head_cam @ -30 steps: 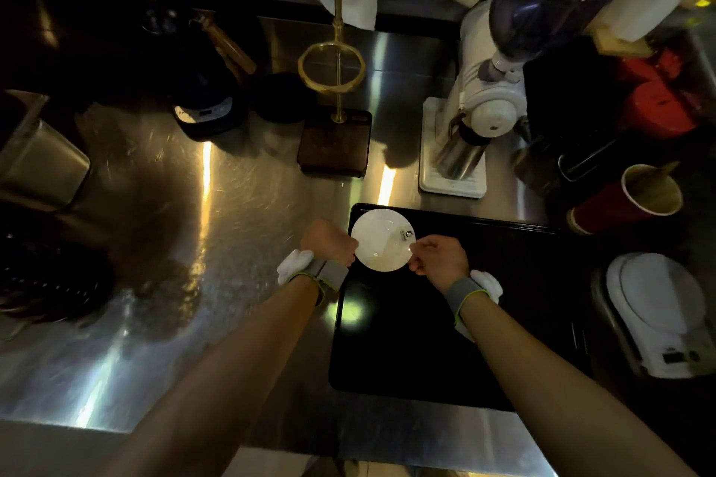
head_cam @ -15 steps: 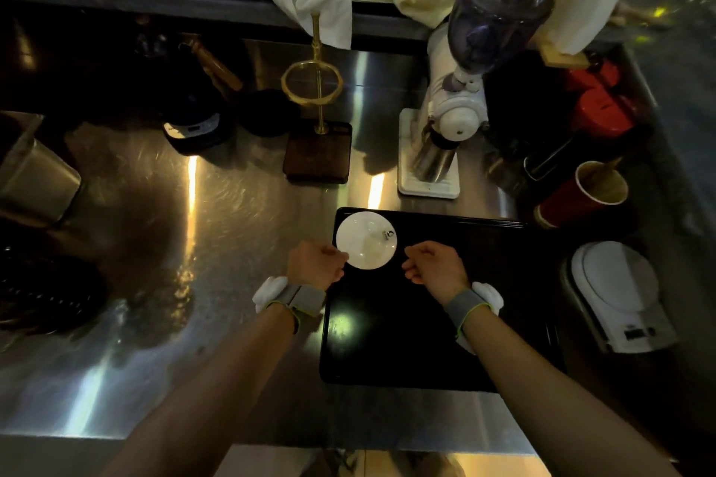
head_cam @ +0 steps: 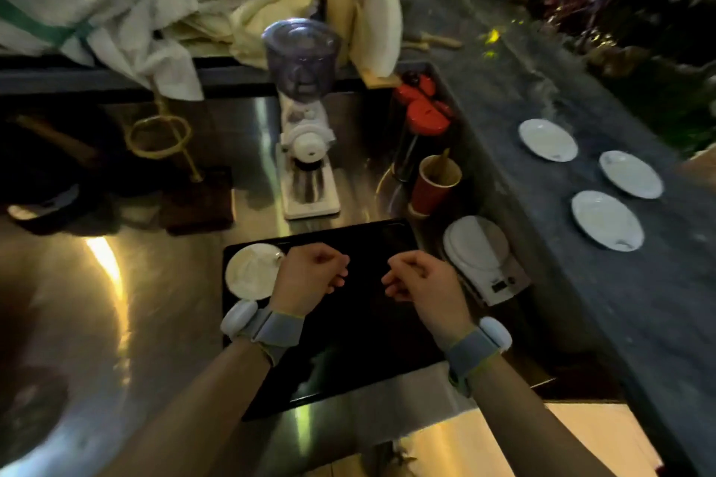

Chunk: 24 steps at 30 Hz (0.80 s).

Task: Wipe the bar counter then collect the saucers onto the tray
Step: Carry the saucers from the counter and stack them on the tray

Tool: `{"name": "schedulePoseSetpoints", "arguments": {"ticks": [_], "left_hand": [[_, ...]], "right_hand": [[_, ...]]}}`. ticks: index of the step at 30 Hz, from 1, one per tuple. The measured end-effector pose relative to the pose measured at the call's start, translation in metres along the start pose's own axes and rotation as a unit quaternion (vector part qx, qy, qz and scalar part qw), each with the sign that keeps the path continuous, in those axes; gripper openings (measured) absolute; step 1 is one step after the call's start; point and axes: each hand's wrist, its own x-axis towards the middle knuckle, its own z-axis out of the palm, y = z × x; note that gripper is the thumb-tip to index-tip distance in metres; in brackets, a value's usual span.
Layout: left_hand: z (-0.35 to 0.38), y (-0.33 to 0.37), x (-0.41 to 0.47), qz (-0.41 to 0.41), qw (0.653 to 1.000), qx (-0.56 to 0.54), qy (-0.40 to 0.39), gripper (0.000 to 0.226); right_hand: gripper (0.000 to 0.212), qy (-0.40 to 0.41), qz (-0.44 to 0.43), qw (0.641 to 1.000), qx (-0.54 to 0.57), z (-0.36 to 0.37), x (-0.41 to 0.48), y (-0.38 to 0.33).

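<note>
A black tray (head_cam: 372,325) lies on the steel worktop in front of me. One white saucer (head_cam: 252,270) rests in its far left corner. My left hand (head_cam: 310,277) hovers over the tray just right of that saucer, fingers curled with nothing in them. My right hand (head_cam: 420,281) hangs over the tray's right part, also curled and holding nothing. On the dark stone bar counter (head_cam: 581,302) at the right lie three more white saucers (head_cam: 547,139) (head_cam: 630,173) (head_cam: 606,220).
Behind the tray stand a white coffee grinder (head_cam: 306,135), a red paper cup (head_cam: 436,184) and a brass dripper stand (head_cam: 160,135). A white scale (head_cam: 484,257) sits between tray and bar counter. Cloths (head_cam: 116,19) are heaped on the back shelf.
Both hands have let go of the saucer, which now lies on the tray, and drawn back to the right. The view has swung right, bringing the bar counter and its saucers into sight.
</note>
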Motion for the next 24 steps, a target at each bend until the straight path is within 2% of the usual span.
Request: {"name": "schedulePoseSetpoints", "arguments": {"ticks": [5, 11, 18, 24], "left_hand": [[0.088, 0.051, -0.015, 0.072, 0.993, 0.059, -0.066, 0.016], [0.175, 0.090, -0.024, 0.124, 0.979, 0.097, -0.130, 0.011], [0.276, 0.115, -0.005, 0.092, 0.975, 0.113, -0.166, 0.009], [0.328, 0.131, 0.022, 0.029, 0.980, 0.120, -0.153, 0.025]], "right_hand": [[0.013, 0.063, -0.053, 0.997, -0.002, -0.097, -0.030, -0.025], [0.011, 0.147, -0.059, 0.987, 0.024, -0.196, -0.046, -0.042], [0.011, 0.209, -0.015, 0.978, -0.013, -0.300, -0.031, -0.032], [0.012, 0.234, 0.031, 0.967, -0.097, -0.361, 0.000, -0.007]]}}
